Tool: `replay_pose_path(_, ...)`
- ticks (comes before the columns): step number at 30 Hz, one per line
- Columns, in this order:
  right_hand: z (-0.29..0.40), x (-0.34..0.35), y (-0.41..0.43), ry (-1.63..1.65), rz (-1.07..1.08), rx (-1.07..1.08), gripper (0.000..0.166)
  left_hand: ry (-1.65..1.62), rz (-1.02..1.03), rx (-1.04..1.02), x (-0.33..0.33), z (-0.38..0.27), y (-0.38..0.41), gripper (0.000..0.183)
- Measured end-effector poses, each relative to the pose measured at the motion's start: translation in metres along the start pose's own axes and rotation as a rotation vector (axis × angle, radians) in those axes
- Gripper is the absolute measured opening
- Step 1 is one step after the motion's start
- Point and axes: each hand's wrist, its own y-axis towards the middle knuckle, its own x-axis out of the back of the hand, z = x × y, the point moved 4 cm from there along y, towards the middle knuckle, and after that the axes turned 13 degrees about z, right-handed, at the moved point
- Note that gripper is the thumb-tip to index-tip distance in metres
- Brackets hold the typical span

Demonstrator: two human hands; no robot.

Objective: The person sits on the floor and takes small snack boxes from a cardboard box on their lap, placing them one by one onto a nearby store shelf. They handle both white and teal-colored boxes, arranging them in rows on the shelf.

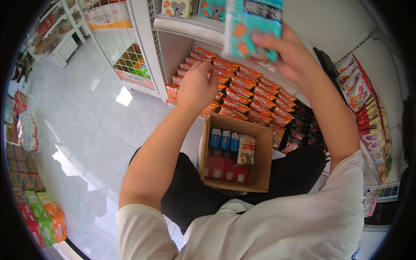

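My right hand (pixel 282 53) holds a teal snack box (pixel 253 32) with a koala picture, at the upper shelf's front edge; both look blurred. My left hand (pixel 200 83) hangs over rows of orange snack packets (pixel 237 89), fingers curled, and whether anything is in them cannot be seen. An open cardboard box (pixel 268 156) stands between my knees, holding blue-and-white packs (pixel 224 140), red boxes (pixel 224 169) and a white koala snack box (pixel 246 151). On the upper shelf (pixel 188 27) stand a cream koala box (pixel 177 8) and a teal koala box (pixel 212 9).
Black packets (pixel 302 130) lie right of the orange ones. A white wire rack (pixel 117 48) with cartons stands at the left. More snack packets (pixel 359 87) hang or stand at the far right. Colourful cartons (pixel 44 217) are stacked at the lower left on the tiled floor (pixel 97 143).
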Motion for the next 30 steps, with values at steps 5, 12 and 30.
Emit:
replay_pose_path(5,0.005,0.016,0.081,-0.391,-0.318,0.051,0.064,-0.015,0.059,0.01,-0.007,0.003,0.003,0.01)
replay_pose_path(12,-0.026,0.018,0.115,-0.767,-0.379,0.154,0.065,-0.007,0.107,0.01,-0.003,-0.004,-0.004,0.009)
replay_pose_path(30,-0.031,0.007,0.109,-1.252,-0.21,-0.314,0.062,0.03,0.222,-0.063,-0.027,-0.004,-0.004,0.008)
